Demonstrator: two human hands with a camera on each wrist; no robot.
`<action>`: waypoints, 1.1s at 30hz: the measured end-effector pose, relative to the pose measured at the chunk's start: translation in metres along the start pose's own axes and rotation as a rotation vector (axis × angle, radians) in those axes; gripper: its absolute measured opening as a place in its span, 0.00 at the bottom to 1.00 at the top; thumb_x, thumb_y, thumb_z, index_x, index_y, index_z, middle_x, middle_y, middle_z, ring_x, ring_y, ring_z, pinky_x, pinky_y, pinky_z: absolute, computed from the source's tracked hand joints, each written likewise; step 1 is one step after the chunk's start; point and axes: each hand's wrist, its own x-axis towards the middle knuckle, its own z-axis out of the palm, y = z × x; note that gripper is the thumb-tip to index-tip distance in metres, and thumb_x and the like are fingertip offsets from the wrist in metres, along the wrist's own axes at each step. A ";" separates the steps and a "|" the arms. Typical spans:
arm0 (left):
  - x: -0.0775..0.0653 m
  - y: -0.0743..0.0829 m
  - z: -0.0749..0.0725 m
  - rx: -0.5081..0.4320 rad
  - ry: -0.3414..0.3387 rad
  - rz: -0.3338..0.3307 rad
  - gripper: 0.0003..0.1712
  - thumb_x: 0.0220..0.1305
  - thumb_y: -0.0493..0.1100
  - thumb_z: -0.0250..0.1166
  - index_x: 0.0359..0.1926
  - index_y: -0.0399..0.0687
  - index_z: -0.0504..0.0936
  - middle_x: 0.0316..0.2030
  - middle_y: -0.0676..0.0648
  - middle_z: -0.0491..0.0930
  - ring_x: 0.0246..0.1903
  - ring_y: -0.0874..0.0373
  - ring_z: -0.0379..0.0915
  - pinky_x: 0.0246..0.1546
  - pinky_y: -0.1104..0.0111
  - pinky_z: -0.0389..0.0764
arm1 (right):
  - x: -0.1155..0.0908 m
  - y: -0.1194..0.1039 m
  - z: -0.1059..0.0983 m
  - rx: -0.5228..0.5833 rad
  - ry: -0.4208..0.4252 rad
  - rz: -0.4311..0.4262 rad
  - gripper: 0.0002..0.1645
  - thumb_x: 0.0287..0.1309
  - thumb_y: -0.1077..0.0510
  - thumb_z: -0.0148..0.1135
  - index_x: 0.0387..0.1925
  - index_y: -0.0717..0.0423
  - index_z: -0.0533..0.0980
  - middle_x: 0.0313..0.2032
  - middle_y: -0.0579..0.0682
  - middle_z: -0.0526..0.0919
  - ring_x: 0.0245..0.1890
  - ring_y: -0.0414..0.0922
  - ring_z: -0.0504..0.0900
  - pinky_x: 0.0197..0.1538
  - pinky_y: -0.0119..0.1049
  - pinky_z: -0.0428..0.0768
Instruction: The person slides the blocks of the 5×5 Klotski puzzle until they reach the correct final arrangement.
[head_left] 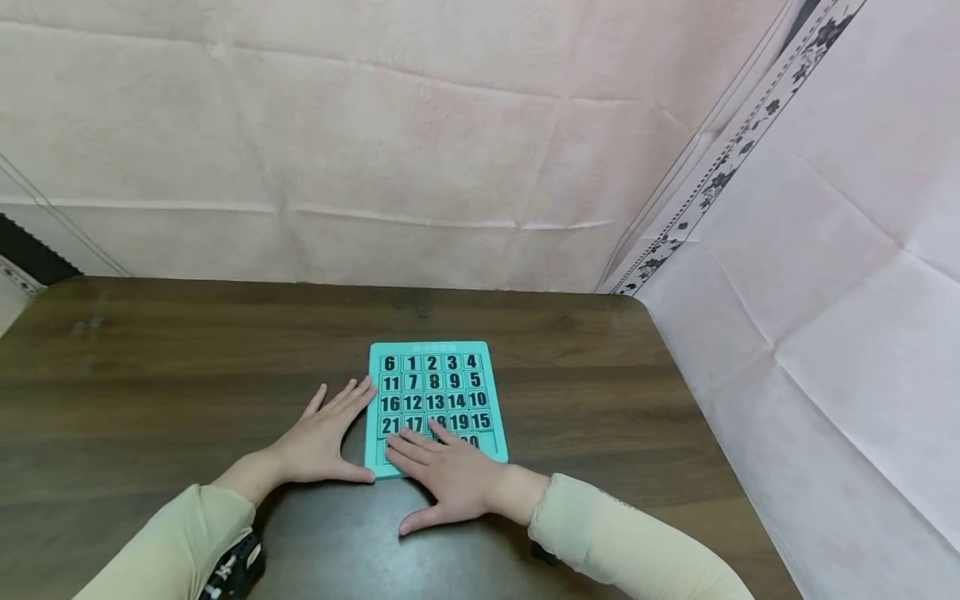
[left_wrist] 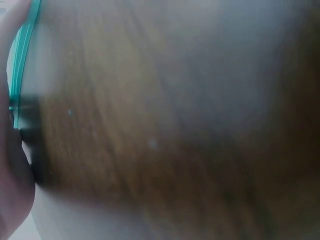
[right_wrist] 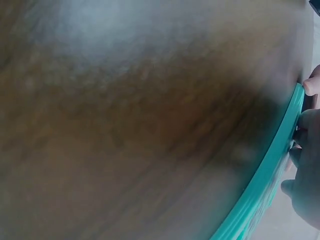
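A teal sliding number puzzle (head_left: 435, 390) lies flat on the table, its tiles bearing black numbers; the top row reads 6, 1, 2, 3, 4. Along its left edge my left hand (head_left: 317, 443) is spread, fingertips at the upper left side and thumb by the lower left corner. My right hand (head_left: 456, 477) lies over the lower part, straight fingers on the tiles, thumb out below the frame. Most of the bottom row is hidden under it. In the wrist views only the puzzle's side (right_wrist: 270, 167) and parts of the left hand (left_wrist: 15, 185) and right hand (right_wrist: 307, 175) show.
The brown wooden table (head_left: 187, 358) extends around the puzzle. A pale creased cloth (head_left: 337, 150) hangs behind its far edge, and another white cloth (head_left: 825, 275) with a floral border stands along the right side.
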 end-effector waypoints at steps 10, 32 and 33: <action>0.003 0.001 -0.005 0.001 -0.013 -0.014 0.69 0.38 0.76 0.65 0.72 0.44 0.50 0.73 0.42 0.45 0.72 0.40 0.40 0.66 0.40 0.34 | -0.011 0.009 -0.003 0.025 -0.013 0.018 0.54 0.56 0.22 0.36 0.73 0.47 0.40 0.74 0.43 0.40 0.74 0.41 0.38 0.74 0.46 0.40; 0.000 -0.001 -0.001 -0.004 -0.027 -0.017 0.68 0.38 0.77 0.65 0.73 0.44 0.49 0.73 0.42 0.45 0.72 0.41 0.40 0.66 0.40 0.35 | 0.015 0.036 -0.024 0.107 0.030 0.169 0.52 0.58 0.25 0.41 0.74 0.46 0.41 0.75 0.45 0.40 0.75 0.45 0.36 0.73 0.53 0.38; 0.000 -0.001 -0.001 -0.005 -0.030 -0.016 0.68 0.38 0.77 0.65 0.73 0.45 0.49 0.73 0.43 0.45 0.72 0.41 0.40 0.66 0.40 0.34 | 0.018 0.037 -0.024 0.113 0.023 0.183 0.52 0.58 0.25 0.40 0.74 0.46 0.40 0.75 0.44 0.39 0.75 0.44 0.35 0.73 0.53 0.37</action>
